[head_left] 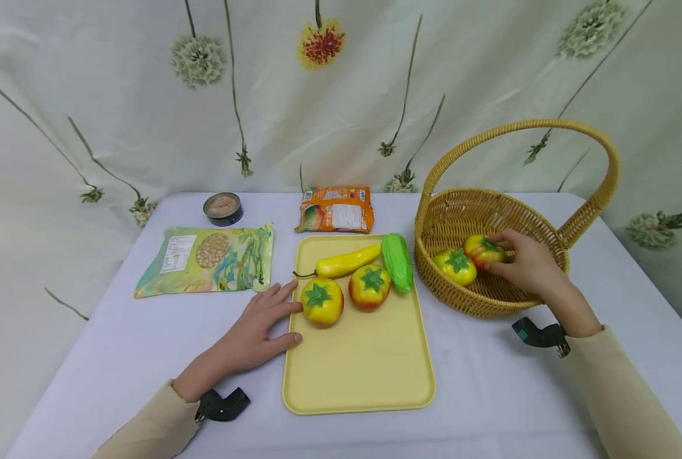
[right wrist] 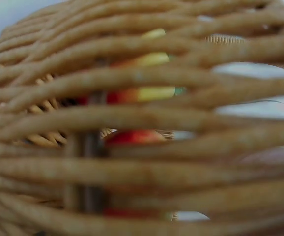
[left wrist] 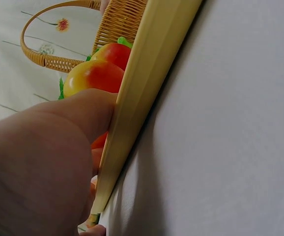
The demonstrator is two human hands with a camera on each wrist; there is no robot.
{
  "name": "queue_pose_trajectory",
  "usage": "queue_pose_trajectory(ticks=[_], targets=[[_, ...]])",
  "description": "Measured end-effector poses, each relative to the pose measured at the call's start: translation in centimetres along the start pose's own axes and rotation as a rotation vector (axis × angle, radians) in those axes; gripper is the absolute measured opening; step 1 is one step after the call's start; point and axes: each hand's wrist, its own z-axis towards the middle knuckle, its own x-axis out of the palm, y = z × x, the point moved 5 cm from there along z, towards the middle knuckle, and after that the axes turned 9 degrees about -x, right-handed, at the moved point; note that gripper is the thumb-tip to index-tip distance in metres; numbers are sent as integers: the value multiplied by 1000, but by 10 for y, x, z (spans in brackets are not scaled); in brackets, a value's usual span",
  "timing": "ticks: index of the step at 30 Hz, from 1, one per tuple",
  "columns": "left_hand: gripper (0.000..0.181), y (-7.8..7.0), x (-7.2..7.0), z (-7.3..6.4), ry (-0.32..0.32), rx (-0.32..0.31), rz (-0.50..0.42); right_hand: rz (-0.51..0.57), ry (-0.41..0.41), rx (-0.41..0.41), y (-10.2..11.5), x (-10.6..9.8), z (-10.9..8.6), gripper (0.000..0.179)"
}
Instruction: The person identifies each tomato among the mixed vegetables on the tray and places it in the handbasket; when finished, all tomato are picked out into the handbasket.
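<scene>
In the head view my right hand point(head_left: 524, 261) reaches into the wicker basket point(head_left: 490, 299) and grips a yellow-red toy tomato point(head_left: 481, 250) with a green star-shaped top. Another toy tomato point(head_left: 456, 266) lies beside it in the basket. My left hand point(head_left: 261, 328) rests at the left rim of the yellow tray point(head_left: 358, 370), fingers extended, thumb over the edge. On that tray lie two more toy tomatoes point(head_left: 322, 301), a yellow pepper point(head_left: 349, 261) and a green pepper-like vegetable point(head_left: 397, 262). The basket's weave point(right wrist: 142, 118) fills the right wrist view, hiding that hand.
A green patterned food packet point(head_left: 206, 260) lies left of the tray, with a small round can point(head_left: 223, 208) behind it. Behind the tray is an orange packet point(head_left: 336, 210). The basket's tall handle point(head_left: 519, 125) arches above it. A flowered cloth hangs behind the table.
</scene>
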Motion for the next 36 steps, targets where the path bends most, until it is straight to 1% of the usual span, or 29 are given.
queue_pose_trajectory(ticks=[8,18,23,29,33,36], targets=[[50,0,0,-1,-4,-6,8,15,-9,-38,0,2,2,52],[50,-1,-1,-2,0,-6,11,33,-10,-19,-2,2,1,61],[50,-3,-1,-1,5,-10,5,38,-20,-39,-2,2,0,64],[48,-4,-3,-3,-7,3,7,59,-27,-43,0,2,0,66],[49,-4,-4,-4,-8,6,5,57,-55,-69,4,-1,-2,65],[49,-4,-3,-4,-6,9,3,52,-94,-103,10,-4,-6,61]])
